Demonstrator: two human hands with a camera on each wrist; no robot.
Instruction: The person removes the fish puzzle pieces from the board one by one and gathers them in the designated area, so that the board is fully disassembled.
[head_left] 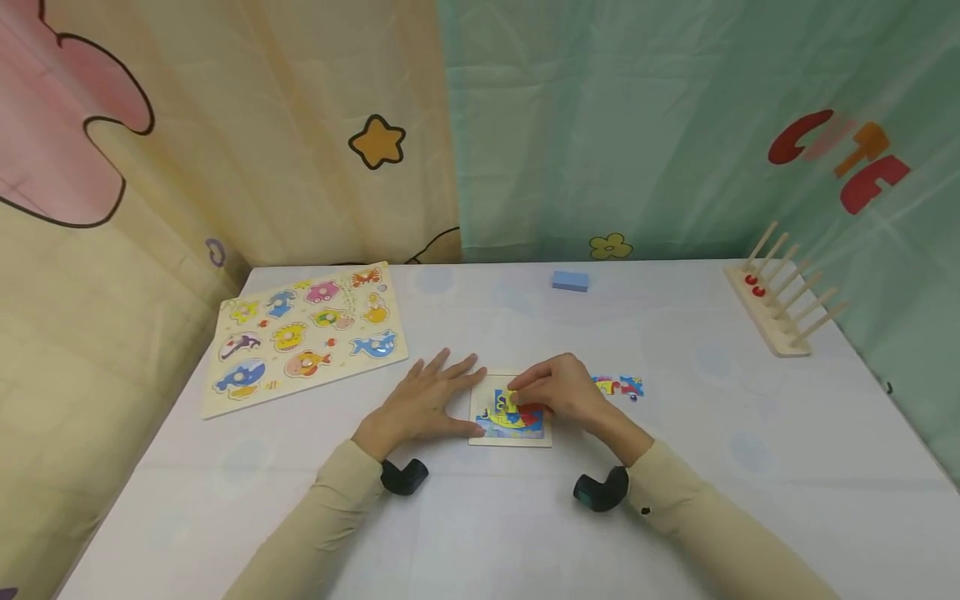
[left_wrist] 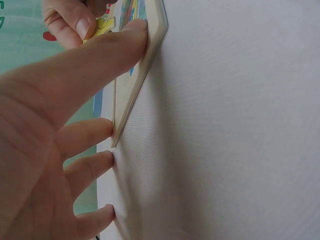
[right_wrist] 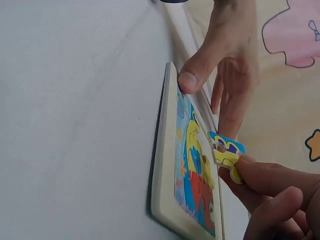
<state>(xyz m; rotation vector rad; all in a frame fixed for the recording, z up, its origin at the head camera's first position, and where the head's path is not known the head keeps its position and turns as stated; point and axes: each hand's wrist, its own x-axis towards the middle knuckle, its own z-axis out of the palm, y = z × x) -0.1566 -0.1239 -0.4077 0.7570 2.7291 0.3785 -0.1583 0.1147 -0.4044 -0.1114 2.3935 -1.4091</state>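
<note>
A small jigsaw board (head_left: pixel 510 442) with a pale wooden frame lies on the table, its colourful picture partly filled in. My left hand (head_left: pixel 427 408) has its fingers spread at the board's left side. Its thumb (left_wrist: pixel 135 35) presses the near left corner of the frame, and the index fingertip touches the side edge. Thumb and forefinger of my right hand (head_left: pixel 566 392) pinch a yellow-and-blue jigsaw piece (right_wrist: pixel 227 156), tilted just above the board. In the head view, the right hand hides part of the picture. Several loose jigsaw pieces (head_left: pixel 628 386) lie beyond that hand, to the right.
At the back left lies a large wooden knob puzzle (head_left: pixel 345 367) with sea animals. A blue block (head_left: pixel 570 282) sits near the table's back edge. On the far right stands a wooden peg rack (head_left: pixel 787 343) with upright rods and red beads (head_left: pixel 752 280). Curtains (head_left: pixel 562 125) hang behind.
</note>
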